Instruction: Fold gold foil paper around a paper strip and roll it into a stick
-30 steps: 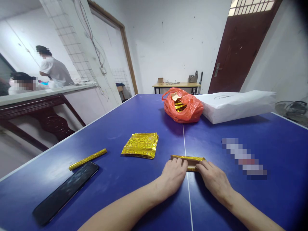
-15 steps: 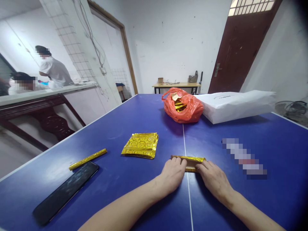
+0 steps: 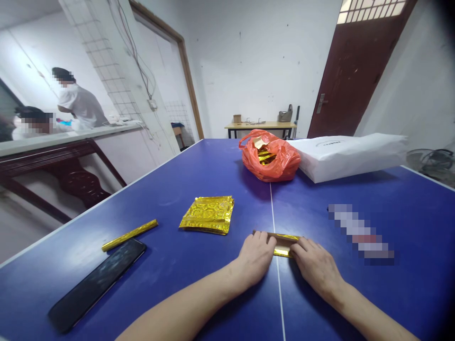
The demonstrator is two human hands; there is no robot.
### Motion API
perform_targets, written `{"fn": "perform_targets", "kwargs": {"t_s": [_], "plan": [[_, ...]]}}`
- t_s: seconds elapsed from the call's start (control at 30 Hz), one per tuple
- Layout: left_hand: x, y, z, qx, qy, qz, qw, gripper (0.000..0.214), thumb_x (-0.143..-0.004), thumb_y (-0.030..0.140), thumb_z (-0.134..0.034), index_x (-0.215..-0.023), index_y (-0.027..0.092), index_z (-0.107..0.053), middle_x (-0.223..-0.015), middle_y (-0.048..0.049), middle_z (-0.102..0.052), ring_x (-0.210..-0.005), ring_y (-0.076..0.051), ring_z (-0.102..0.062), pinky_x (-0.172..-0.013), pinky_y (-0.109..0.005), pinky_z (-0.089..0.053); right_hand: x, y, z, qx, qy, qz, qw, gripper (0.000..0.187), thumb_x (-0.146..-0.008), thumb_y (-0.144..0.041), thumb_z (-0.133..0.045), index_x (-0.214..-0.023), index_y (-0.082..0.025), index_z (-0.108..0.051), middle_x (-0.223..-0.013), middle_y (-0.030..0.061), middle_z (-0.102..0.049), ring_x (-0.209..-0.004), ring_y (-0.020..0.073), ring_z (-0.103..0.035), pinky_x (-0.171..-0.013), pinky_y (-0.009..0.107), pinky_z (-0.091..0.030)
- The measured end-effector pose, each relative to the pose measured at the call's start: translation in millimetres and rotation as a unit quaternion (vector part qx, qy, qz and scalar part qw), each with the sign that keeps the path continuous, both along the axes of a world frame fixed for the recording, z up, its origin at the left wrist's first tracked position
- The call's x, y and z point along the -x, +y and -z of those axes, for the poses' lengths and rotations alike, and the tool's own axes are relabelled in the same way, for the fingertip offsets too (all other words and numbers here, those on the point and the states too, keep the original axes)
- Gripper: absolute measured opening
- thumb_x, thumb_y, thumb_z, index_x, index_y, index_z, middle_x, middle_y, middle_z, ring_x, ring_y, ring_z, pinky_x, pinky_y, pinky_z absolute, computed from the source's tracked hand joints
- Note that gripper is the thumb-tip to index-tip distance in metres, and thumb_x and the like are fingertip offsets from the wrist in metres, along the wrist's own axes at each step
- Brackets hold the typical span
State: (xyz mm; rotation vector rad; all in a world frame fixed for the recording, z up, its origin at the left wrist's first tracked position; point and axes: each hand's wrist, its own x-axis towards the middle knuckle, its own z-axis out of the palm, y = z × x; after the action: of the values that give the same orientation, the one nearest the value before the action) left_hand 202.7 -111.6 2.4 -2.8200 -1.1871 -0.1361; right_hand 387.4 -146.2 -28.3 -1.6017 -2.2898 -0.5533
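As your left hand [image 3: 254, 258] and right hand [image 3: 316, 266] lie open, fingers [image 3: 261, 238] flat and not gripping, their tips rest on either end of a gold foil strip [image 3: 282, 246] between them. Left of your fingers lie a foil stack [image 3: 208, 214], a foil stick [image 3: 130, 235] and a phone [image 3: 95, 284]; an orange bag [image 3: 270, 158] sits beyond them.
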Motion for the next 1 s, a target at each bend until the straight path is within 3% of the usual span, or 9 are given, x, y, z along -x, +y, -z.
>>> {"fn": "perform_targets", "kwargs": {"t_s": [0.2,0.43,0.73,1.0], "plan": [[-2,-6,-3.8,-0.029,0.018,0.018,0.999,0.014,-0.086,0.012,-0.038,-0.088,0.015,-0.052,-0.089,-0.0089,-0.051,-0.085,-0.022,-0.048,-0.071,-0.034,-0.043,1,-2,-2.0,0.003,-0.013,0.002,1.0,0.023,-0.079,-0.005,-0.043,-0.068,-0.02,-0.058,-0.074,0.005,-0.057,-0.069,0.0191,-0.049,-0.063,0.029,-0.032],[-9,-30,4.1,-0.035,0.052,0.044,0.997,0.022,-0.083,0.01,-0.04,-0.1,0.009,-0.052,-0.087,-0.0108,-0.051,-0.08,-0.022,-0.048,-0.058,-0.029,-0.044,3,-4,-3.0,-0.004,-0.01,-0.006,1.0,0.022,-0.077,-0.003,-0.046,-0.069,-0.02,-0.059,-0.076,0.0051,-0.058,-0.071,0.0198,-0.049,-0.065,0.03,-0.033],[-13,-42,14.8,-0.071,0.052,0.024,0.996,0.029,-0.081,0.012,-0.04,-0.104,0.004,-0.056,-0.092,-0.0144,-0.054,-0.084,-0.024,-0.048,-0.071,-0.038,-0.044,21,-15,-5.3,-0.022,0.035,-0.126,0.991,0.024,-0.083,-0.008,-0.039,-0.082,-0.018,-0.061,-0.079,0.0054,-0.06,-0.072,0.018,-0.052,-0.067,0.03,-0.039],[-13,-48,11.8,-0.062,0.072,0.014,0.995,0.031,-0.083,0.014,-0.041,-0.108,0.004,-0.056,-0.095,-0.0165,-0.055,-0.089,-0.026,-0.049,-0.071,-0.038,-0.044,18,-14,-4.7,0.024,0.02,-0.09,0.995,0.02,-0.074,-0.006,-0.048,-0.079,-0.019,-0.062,-0.079,0.0053,-0.06,-0.072,0.0197,-0.054,-0.065,0.031,-0.041]]}}
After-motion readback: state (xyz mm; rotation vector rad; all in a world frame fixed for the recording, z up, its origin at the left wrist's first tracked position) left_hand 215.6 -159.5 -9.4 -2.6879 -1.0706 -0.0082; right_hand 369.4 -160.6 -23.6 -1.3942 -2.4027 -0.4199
